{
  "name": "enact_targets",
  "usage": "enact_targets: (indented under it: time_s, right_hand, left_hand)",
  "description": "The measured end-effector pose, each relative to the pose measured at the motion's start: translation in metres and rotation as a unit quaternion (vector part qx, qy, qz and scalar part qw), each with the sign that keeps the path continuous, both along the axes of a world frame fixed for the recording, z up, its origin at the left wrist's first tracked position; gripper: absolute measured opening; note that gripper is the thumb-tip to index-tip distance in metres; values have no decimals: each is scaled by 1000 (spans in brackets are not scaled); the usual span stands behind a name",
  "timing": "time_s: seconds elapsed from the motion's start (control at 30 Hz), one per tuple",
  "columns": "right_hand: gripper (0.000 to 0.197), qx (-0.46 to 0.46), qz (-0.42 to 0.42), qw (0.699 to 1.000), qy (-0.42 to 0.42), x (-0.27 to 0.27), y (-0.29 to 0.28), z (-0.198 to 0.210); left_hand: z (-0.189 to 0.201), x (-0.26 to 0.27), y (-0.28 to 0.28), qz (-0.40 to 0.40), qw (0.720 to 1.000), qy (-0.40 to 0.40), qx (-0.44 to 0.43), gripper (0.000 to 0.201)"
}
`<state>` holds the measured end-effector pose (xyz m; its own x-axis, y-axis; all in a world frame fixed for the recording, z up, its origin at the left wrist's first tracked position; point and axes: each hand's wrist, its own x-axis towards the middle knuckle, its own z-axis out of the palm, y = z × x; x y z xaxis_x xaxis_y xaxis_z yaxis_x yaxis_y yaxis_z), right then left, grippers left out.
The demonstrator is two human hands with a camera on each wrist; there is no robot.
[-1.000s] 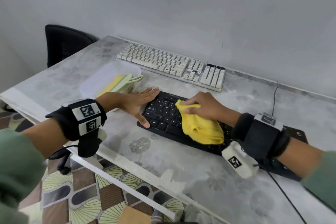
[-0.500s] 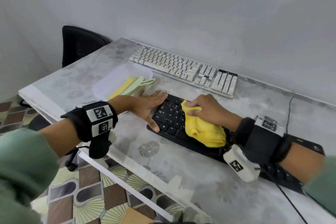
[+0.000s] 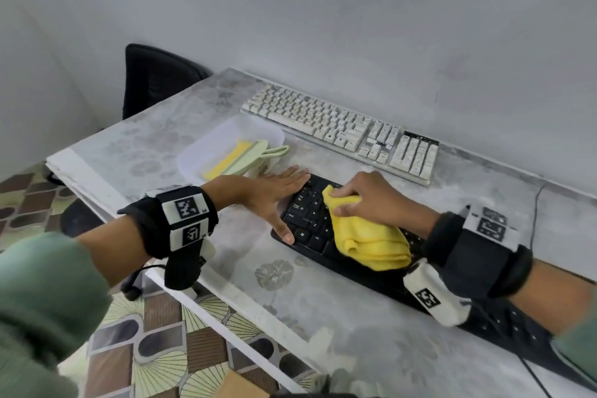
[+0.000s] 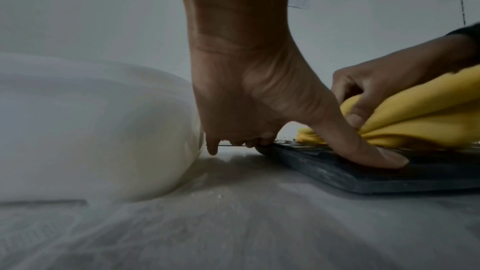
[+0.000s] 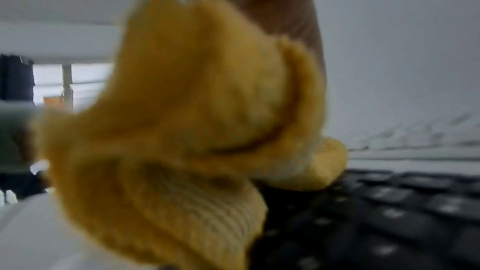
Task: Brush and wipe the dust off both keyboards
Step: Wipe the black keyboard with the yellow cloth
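Observation:
A black keyboard (image 3: 310,226) lies on the grey table near me. My right hand (image 3: 371,200) grips a bunched yellow cloth (image 3: 365,239) and presses it onto the keyboard's left half; the same cloth (image 5: 182,130) fills the right wrist view. My left hand (image 3: 274,194) lies flat with straight fingers at the keyboard's left end, and its thumb (image 4: 363,151) presses down on the front corner of the black keyboard (image 4: 389,174). A white keyboard (image 3: 339,129) rests farther back by the wall.
A translucent plastic tub (image 3: 213,152) beside my left hand holds a pale green brush (image 3: 258,155) and something yellow. A black chair (image 3: 155,77) stands behind the table's left corner. A cable (image 3: 536,213) runs along the table at the right. Patterned floor shows below the table edge.
The right hand has slid the yellow cloth a little toward the keyboard's left end, closer to my left hand. The left hand stays in place on the keyboard's end.

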<state>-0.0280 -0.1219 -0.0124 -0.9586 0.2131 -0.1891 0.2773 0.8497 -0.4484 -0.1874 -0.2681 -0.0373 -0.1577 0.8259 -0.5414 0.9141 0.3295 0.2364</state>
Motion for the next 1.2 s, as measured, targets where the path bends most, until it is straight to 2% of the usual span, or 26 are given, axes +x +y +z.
enact_targets:
  time_s: [0.1, 0.17, 0.3, 0.4, 0.67, 0.8, 0.87, 1.07, 1.13, 1.2]
  right_hand:
    - [35, -28, 61, 997, -38, 5, -11, 2]
    - [34, -44, 67, 996, -38, 1, -11, 8]
    - [41, -5, -25, 998, 50, -19, 3, 11]
    - [42, 10, -39, 998, 39, -22, 2, -2]
    - [33, -32, 97, 993, -63, -8, -25, 12]
    - [35, 3, 10, 1000, 15, -21, -11, 14]
    - [37, 15, -13, 1000, 24, -20, -11, 7]
    - [32, -62, 87, 991, -82, -13, -26, 14]
    - [33, -55, 50, 996, -41, -20, -19, 21]
    - [35, -10, -8, 1000, 28, -26, -12, 23]
  left_hand:
    - [0, 0, 0, -3, 1000, -3, 5, 125]
    - [0, 0, -1, -4, 1000, 0, 4, 125]
    - [2, 2, -2, -5, 1000, -1, 10, 125]
    - [2, 1, -1, -9, 1000, -3, 0, 125]
    - [-4, -3, 0, -23, 1000, 5, 0, 128]
    - [-4, -5, 0, -22, 1000, 0, 2, 129]
    - [-5, -5, 0, -26, 1000, 1, 4, 130]
    - [-8, -5, 0, -28, 1000, 11, 4, 130]
    - [-9, -4, -2, -17, 1000, 2, 4, 127]
    - [-10, -2, -7, 2, 1000, -16, 10, 128]
